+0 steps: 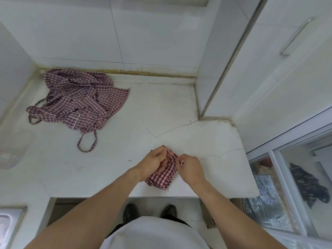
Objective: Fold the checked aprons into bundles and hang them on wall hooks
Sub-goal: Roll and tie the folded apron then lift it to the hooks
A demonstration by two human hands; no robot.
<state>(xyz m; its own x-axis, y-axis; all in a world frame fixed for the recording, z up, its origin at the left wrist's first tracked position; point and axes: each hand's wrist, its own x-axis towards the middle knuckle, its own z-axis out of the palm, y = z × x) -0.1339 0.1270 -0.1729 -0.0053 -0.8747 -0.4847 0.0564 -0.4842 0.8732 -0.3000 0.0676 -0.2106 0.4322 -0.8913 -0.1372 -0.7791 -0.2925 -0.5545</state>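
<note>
Head view looks straight down on a white countertop (161,112) with a crack running across it, where both hands work one checked apron (164,174) already folded into a small bundle near the front edge, right of the middle. The left hand (154,161) curls over the bundle's far end, its fingers wrapped round the cloth, probably to keep the folds from springing loose. The right hand (190,167) pinches a narrow strip of the same fabric at the bundle's right side (a tie or strap, it seems, though too small to be sure), most likely to wind or knot it round the bundle so it stays shut. Working close to the front edge keeps the bundle within easy reach and pressed flat on the counter. A second checked apron (80,99) lies crumpled and unfolded toward the back left corner, its strap loops trailing forward, well apart from the hands. No wall hooks are visible.
</note>
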